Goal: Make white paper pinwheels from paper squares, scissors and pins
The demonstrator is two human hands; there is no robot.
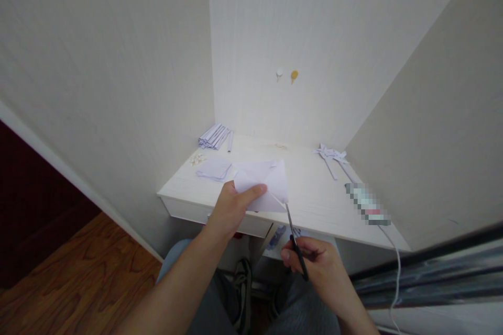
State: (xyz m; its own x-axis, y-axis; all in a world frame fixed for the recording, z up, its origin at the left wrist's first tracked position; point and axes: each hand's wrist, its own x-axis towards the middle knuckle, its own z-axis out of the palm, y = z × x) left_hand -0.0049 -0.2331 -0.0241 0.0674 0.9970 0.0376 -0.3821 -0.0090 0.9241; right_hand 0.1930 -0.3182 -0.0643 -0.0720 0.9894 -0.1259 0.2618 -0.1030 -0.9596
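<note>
My left hand (pixel 233 207) grips a folded white paper (pixel 265 180) by its lower left corner, thumb on top, and holds it up over the front of a small white desk (pixel 314 199). My right hand (pixel 314 264) is closed round the black handles of a pair of scissors (pixel 294 235). The scissor blades point up and meet the paper's lower right edge. A thin strip of paper hangs off beside the blades.
A bundle of rolled paper strips (pixel 215 136) lies at the desk's back left. A flat folded paper (pixel 214 169) and small scraps (pixel 197 158) lie near it. Paper strips (pixel 332 156) sit at back right, a blurred object (pixel 367 203) with a white cable at right. Walls enclose the desk.
</note>
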